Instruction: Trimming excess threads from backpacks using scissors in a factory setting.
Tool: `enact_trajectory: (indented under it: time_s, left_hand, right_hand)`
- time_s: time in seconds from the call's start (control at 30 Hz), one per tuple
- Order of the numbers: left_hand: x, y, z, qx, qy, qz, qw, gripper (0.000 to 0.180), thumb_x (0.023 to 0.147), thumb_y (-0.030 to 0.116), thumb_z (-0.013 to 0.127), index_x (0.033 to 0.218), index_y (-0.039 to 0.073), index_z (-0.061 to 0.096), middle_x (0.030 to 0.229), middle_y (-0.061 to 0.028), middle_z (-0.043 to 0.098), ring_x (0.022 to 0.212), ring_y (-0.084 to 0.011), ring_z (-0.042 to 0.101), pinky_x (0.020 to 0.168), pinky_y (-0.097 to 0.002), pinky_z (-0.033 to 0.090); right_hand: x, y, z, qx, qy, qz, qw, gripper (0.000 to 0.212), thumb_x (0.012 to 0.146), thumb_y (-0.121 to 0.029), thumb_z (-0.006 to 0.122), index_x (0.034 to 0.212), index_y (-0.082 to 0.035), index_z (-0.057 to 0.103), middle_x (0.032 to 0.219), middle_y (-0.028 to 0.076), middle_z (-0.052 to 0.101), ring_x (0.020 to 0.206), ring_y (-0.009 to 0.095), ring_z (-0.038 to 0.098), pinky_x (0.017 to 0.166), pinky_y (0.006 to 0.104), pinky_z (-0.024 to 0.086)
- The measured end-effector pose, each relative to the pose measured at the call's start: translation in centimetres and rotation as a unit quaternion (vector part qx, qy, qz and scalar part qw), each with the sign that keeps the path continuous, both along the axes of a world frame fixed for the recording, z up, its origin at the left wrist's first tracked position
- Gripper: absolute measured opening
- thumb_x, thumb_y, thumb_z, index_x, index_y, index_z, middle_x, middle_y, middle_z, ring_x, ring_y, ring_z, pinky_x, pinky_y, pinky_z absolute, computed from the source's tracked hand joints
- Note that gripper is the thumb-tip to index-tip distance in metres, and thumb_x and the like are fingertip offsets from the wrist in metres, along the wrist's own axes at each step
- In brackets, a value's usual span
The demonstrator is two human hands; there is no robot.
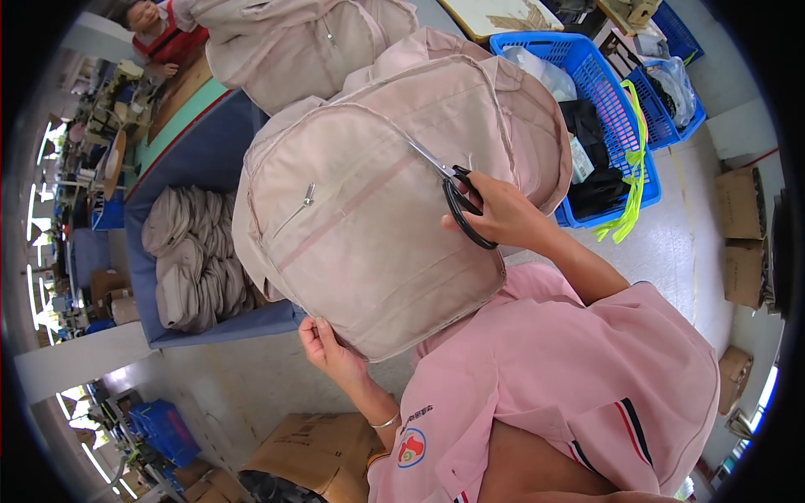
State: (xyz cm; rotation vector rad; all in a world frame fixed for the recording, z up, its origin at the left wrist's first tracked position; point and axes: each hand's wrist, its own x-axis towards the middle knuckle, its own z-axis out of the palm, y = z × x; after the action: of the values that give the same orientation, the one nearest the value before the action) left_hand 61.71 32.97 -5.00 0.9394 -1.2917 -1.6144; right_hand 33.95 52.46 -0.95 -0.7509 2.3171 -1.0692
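A pale pink-beige fabric backpack with seam edges showing lies in front of me, its near end against my lap. My left hand pinches its lower left edge between thumb and fingers. Black-handled scissors are in my right hand, fingers in the loops. Their metal blades point up and left, over the fabric beside a seam. Loose thread stands up close to the blades. A metal zipper pull hangs on the left part of the backpack.
More pink-beige bags are piled beyond. At left, a blue fabric-sided bin holds stacked beige pieces. A blue plastic basket stands right, with neon yellow straps. A cardboard box sits below; another person is far left.
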Motion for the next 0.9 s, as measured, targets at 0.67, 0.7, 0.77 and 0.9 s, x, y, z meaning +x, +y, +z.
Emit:
enact_trajectory:
  time_s: [0.67,0.7,0.77,0.9]
  left_hand:
    - [0.1,0.6,-0.1,0.005,-0.024,0.031,0.999,0.018,0.104,0.014,0.058,0.113,-0.002,0.061,0.105,-0.0046,0.066,0.095,-0.0102,0.057,0.089,-0.027,0.047]
    - [-0.1,0.5,0.4,0.003,-0.022,0.033,0.999,0.018,0.104,0.014,0.058,0.113,-0.002,0.061,0.105,-0.0046,0.066,0.095,-0.0102,0.057,0.089,-0.027,0.047]
    - [-0.3,-0.1,2.0,-0.12,-0.088,0.131,0.98,0.016,0.103,0.012,0.059,0.108,-0.003,0.064,0.1,-0.0033,0.066,0.091,-0.0093,0.056,0.084,-0.0258,0.047]
    - [0.2,-3.6,9.1,-0.316,-0.184,0.134,0.921,0.013,0.1,0.006,0.059,0.103,-0.003,0.068,0.096,-0.0023,0.066,0.085,-0.0091,0.056,0.077,-0.0258,0.048]
  right_hand:
    - [0.2,-0.4,-1.1,-0.085,-0.057,-0.07,0.992,0.013,0.094,-0.006,0.063,0.104,0.002,0.06,0.084,0.007,0.073,0.064,0.013,0.06,0.059,0.031,0.048]
    - [0.0,0.0,-2.5,-0.1,-0.011,-0.077,0.992,0.014,0.095,-0.006,0.063,0.106,0.002,0.06,0.084,0.006,0.072,0.063,0.011,0.059,0.057,0.0305,0.048]
    - [-0.5,0.7,-3.9,-0.114,0.028,-0.068,0.991,0.016,0.096,-0.007,0.064,0.108,0.002,0.061,0.079,0.003,0.066,0.057,0.009,0.055,0.051,0.0286,0.044]
    - [-0.9,1.8,-3.8,-0.158,-0.051,-0.081,0.983,0.015,0.097,-0.007,0.065,0.109,-0.001,0.063,0.068,-0.002,0.053,0.051,0.005,0.048,0.046,0.0231,0.037]
